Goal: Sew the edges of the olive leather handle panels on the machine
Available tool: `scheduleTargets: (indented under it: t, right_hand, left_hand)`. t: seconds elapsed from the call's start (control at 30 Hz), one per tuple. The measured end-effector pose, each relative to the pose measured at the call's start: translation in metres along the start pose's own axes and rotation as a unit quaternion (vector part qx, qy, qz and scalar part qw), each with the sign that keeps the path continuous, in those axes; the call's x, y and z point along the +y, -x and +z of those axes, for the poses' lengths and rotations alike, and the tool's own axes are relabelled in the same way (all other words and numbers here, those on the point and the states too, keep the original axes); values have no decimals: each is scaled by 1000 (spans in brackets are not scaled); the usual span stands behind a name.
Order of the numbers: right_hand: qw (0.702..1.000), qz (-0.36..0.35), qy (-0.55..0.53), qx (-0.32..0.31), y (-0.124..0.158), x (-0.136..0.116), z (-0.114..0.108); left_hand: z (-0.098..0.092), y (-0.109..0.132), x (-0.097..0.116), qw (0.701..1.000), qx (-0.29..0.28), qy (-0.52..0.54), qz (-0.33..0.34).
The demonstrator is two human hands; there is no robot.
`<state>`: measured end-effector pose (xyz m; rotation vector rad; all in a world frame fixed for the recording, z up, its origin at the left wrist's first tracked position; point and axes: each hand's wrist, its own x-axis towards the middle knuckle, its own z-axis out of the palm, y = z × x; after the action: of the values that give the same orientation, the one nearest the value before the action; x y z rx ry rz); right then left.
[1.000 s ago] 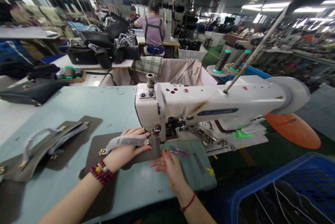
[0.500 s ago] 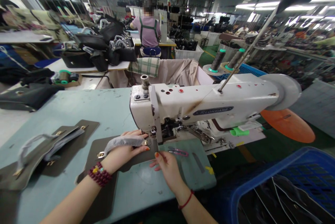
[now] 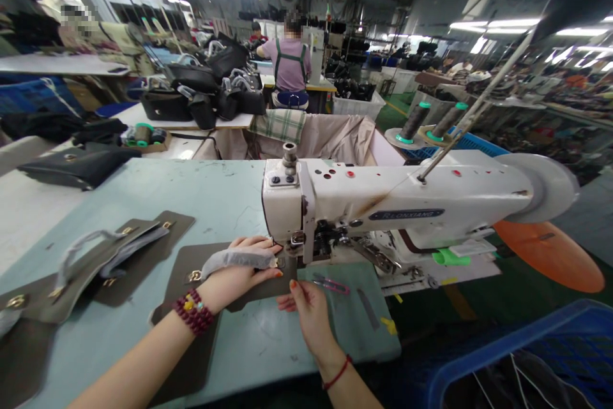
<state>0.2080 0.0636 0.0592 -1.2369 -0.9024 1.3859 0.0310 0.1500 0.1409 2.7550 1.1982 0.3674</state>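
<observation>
A dark grey-brown bag panel (image 3: 265, 286) lies beneath the head of a white sewing machine (image 3: 335, 195). Its plastic-wrapped handle (image 3: 239, 260), fixed with gold hardware, arches across the back of my left hand (image 3: 237, 282). That hand rests flat on the panel, fingers stretched toward the needle area, which the machine head hides. With thumb above and fingers below, my right hand (image 3: 306, 307) pinches the panel's near right edge. Just right of it, thread snips (image 3: 331, 284) with a pink handle lie on the machine bed.
More handled panels (image 3: 138, 256) lie on the green tabletop (image 3: 167, 185) at left. A blue basket (image 3: 438, 374) holding dark pieces stands at lower right. Thread cones (image 3: 416, 122) stand behind the machine. Black bags (image 3: 201, 90) and a seated person (image 3: 290, 64) are farther back.
The whole view has shifted, so the machine and table appear farther right. Both hands keep nearly the same places on the panel.
</observation>
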Motion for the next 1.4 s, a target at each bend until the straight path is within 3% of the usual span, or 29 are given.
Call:
scheduleTargets:
  t: [0.33,0.57,0.7,1.03,1.13,1.23,1.3,1.33,1.37,1.4]
  right_hand:
    - [999,15,-41,6,-7,-9,6]
    - [999,24,-33,23,-20,-17,9]
    - [999,28,-15,38,-29,-21,11]
    - [993,20,36,112,-36,-29,28]
    - [992,20,40,118,-35,-31,29]
    - [993,19,37,111,-35,-31,28]
    - [994,17,34,100,-34,-31,27]
    - [995,15,33,94,-34,-30,26]
    - [995,13,32,89,-33,-30,25]
    - [996,10,31,84,-33,-30,25]
  left_hand:
    - [-12,-14,0,998,-20,38,-51]
    - [-13,-25,-16,966,-119,151,-173]
    - [-10,-32,-27,952,-138,193,-191]
    - [-17,-53,-31,961,-110,170,-187]
    - [-18,-30,-13,967,-78,124,-209]
    - [-2,14,18,971,55,150,-180]
    - [20,39,40,931,108,307,-168]
    - [32,47,50,887,98,405,-202]
    - [44,51,57,819,85,507,-256]
    - [56,49,63,730,79,609,-300]
